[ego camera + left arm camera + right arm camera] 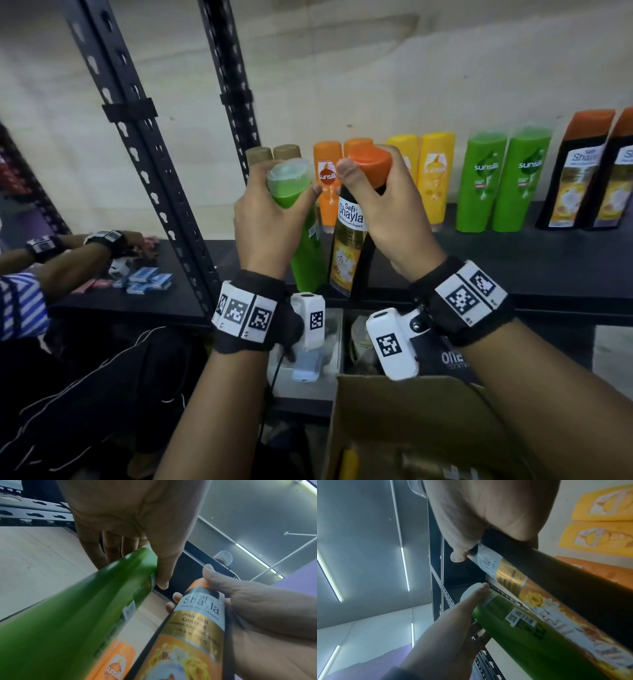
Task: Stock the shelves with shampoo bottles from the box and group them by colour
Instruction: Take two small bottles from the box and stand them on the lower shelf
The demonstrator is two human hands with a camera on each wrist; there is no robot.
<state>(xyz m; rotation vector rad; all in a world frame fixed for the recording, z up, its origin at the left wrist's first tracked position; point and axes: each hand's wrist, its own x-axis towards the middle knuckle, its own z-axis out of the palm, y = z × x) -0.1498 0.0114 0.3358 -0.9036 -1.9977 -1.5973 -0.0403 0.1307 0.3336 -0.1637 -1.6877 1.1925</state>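
My left hand (274, 209) grips a green bottle (306, 253) near its translucent cap, held upright in front of the shelf (513, 270). Beside it my right hand (380, 205) grips a black bottle with an orange cap (352, 240), its fingers wrapped round the neck. Both bottles hang side by side above the shelf's front edge. The left wrist view shows the green bottle (77, 615) and the black bottle (193, 635) close up. Along the wall stand brown-capped, orange (327, 181), yellow (435, 178), green (503, 178) and black bottles (582, 174) in colour pairs.
The open cardboard box (411, 428) sits below my arms with more bottles inside. A black slotted upright (144, 164) stands left of the bottles. Another person's hands (116, 243) work among small packets (147, 279) on the neighbouring shelf at left.
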